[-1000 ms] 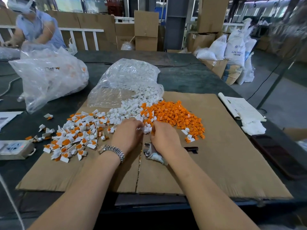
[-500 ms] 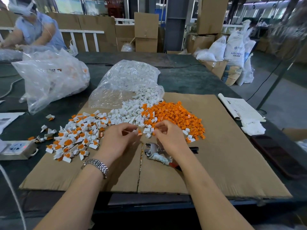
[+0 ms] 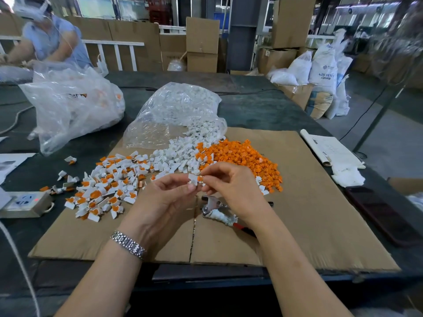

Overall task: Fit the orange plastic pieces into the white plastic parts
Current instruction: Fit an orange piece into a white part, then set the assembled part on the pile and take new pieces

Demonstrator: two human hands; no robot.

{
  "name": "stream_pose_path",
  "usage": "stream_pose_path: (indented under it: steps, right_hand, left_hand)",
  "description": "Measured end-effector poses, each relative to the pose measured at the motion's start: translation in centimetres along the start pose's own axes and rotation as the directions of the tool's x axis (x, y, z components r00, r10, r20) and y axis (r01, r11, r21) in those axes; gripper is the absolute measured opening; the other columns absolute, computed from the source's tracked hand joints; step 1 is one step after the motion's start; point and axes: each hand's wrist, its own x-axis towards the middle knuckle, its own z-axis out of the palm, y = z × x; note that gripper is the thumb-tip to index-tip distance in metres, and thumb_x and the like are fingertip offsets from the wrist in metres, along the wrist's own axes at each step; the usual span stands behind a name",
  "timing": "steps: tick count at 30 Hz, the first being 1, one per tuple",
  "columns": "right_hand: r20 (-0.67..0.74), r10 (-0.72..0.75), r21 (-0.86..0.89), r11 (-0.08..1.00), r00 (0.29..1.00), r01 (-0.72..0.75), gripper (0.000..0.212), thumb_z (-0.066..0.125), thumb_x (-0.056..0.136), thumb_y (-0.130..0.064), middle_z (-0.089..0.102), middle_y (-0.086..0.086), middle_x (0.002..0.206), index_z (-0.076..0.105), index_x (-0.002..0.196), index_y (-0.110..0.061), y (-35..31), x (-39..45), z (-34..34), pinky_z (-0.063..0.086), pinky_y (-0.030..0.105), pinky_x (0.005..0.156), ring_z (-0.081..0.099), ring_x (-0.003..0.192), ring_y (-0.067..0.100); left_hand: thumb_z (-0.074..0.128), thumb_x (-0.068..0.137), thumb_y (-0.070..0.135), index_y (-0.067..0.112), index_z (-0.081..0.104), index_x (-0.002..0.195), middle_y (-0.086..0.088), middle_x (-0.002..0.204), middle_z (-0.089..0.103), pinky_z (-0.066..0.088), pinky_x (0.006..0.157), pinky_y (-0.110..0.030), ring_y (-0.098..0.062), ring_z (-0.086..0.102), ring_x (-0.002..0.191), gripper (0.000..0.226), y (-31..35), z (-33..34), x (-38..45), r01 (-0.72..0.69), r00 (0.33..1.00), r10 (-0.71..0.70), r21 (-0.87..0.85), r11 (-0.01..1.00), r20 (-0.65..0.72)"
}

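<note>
Two hands raised above the cardboard sheet (image 3: 309,202) for a clear view: left hand (image 3: 169,197) pinching a white part (image 3: 193,178), right hand (image 3: 231,186) pinching an orange piece (image 3: 199,178) against it, apparently mid-fit. Loose orange pile (image 3: 242,156) and white pile (image 3: 180,156) kept just behind, within reach; assembled pieces (image 3: 103,186) heaped left on the worktop (image 3: 263,106).

It is a factory floor or warehouse. Cardboard boxes (image 3: 202,35) stand stacked behind the bench (image 3: 263,110). Resin sacks (image 3: 324,69) lean alongside.
</note>
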Motion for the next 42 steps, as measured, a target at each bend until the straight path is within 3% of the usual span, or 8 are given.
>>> stream_pose_path:
  steps: [5, 13, 16, 20, 24, 27, 31, 42]
  right_hand:
    - [0.067, -0.063, -0.339, 0.937, 0.996, 0.082, 0.010, 0.068, 0.094, -0.012, 0.069, -0.007, 0.094, 0.075, 0.098, -0.017, -0.9, -0.1, 0.3, 0.057, 0.029, 0.086, 0.068, 0.088, 0.007]
    - [0.107, -0.236, -0.459, 0.850, 0.966, 0.258, 0.009, 0.069, 0.091, -0.006, 0.066, -0.004, 0.091, 0.067, 0.097, -0.013, -2.4, -0.6, 0.1, 0.051, 0.027, 0.078, 0.061, 0.085, 0.010]
    - [0.117, -0.212, -0.476, 0.846, 0.970, 0.242, 0.008, 0.068, 0.092, -0.009, 0.067, -0.006, 0.089, 0.065, 0.096, -0.016, -2.6, -0.8, 0.3, 0.053, 0.034, 0.078, 0.062, 0.084, 0.011]
    - [0.041, -0.157, -0.515, 0.843, 0.987, 0.156, 0.009, 0.069, 0.090, -0.014, 0.066, -0.013, 0.086, 0.064, 0.094, -0.022, -2.7, -1.0, 0.7, 0.054, 0.039, 0.080, 0.062, 0.081, 0.008]
    - [-0.069, -0.038, -0.372, 0.928, 0.997, 0.009, 0.010, 0.070, 0.085, -0.014, 0.069, -0.009, 0.080, 0.069, 0.087, -0.023, -3.2, -0.8, 1.0, 0.058, 0.041, 0.079, 0.067, 0.078, 0.010]
    - [-0.044, 0.004, -0.187, 0.982, 0.999, -0.012, 0.015, 0.073, 0.086, -0.010, 0.072, -0.003, 0.089, 0.073, 0.098, -0.020, -3.4, -1.0, 0.6, 0.060, 0.037, 0.083, 0.070, 0.083, 0.011]
    - [0.063, -0.069, -0.084, 0.994, 0.996, 0.074, 0.032, 0.074, 0.087, -0.005, 0.069, -0.002, 0.098, 0.070, 0.113, -0.023, -3.2, -1.8, 0.1, 0.057, 0.039, 0.087, 0.067, 0.091, 0.015]
    - [-0.014, -0.232, -0.200, 0.954, 0.973, 0.224, 0.021, 0.079, 0.085, -0.014, 0.070, -0.008, 0.091, 0.075, 0.104, -0.022, -2.8, -2.1, 0.2, 0.057, 0.033, 0.083, 0.066, 0.089, 0.009]
  left_hand:
    - [0.079, 0.069, 0.000, -0.003, 0.071, 0.095, -0.017, 0.080, 0.074, 0.057, 0.056, -0.024, -0.018, 0.072, 0.065, 0.027, 0.5, 1.5, -1.0, -0.142, 0.988, 0.155, 0.306, 0.942, -0.018]
    - [0.071, 0.074, -0.006, -0.001, 0.075, 0.088, -0.020, 0.093, 0.074, 0.061, 0.077, -0.025, -0.031, 0.076, 0.091, 0.015, 0.9, 0.4, -0.8, -0.113, 0.993, 0.109, 0.108, 0.988, 0.042]
    - [0.075, 0.071, -0.005, -0.001, 0.075, 0.096, -0.020, 0.101, 0.074, 0.061, 0.083, -0.029, -0.029, 0.075, 0.095, 0.025, 0.9, 0.3, -0.8, -0.134, 0.990, 0.124, 0.190, 0.973, 0.068]
    - [0.081, 0.075, 0.013, 0.013, 0.077, 0.099, -0.005, 0.100, 0.079, 0.059, 0.083, -0.024, -0.020, 0.076, 0.097, 0.024, 1.0, 0.8, -1.4, -0.317, 0.940, 0.329, 0.582, 0.749, 0.089]
    - [0.079, 0.083, 0.011, 0.025, 0.079, 0.097, 0.008, 0.097, 0.079, 0.055, 0.078, -0.013, -0.006, 0.075, 0.093, 0.020, 1.1, 1.1, -1.5, -0.449, 0.872, 0.442, 0.702, 0.553, 0.209]
    - [0.083, 0.074, 0.021, 0.025, 0.080, 0.095, -0.002, 0.100, 0.079, 0.059, 0.085, -0.023, -0.017, 0.076, 0.098, 0.022, 1.4, 0.9, -1.4, -0.384, 0.913, 0.390, 0.585, 0.714, 0.124]
    - [0.084, 0.069, 0.011, 0.008, 0.079, 0.098, -0.018, 0.109, 0.076, 0.059, 0.090, -0.032, -0.032, 0.073, 0.107, 0.029, 1.3, 0.4, -1.2, -0.240, 0.970, 0.230, 0.185, 0.953, 0.073]
    - [0.077, 0.073, 0.000, 0.005, 0.080, 0.091, -0.016, 0.103, 0.077, 0.059, 0.086, -0.028, -0.027, 0.075, 0.101, 0.019, 1.1, 1.3, -1.7, -0.246, 0.967, 0.235, 0.123, 0.962, 0.095]
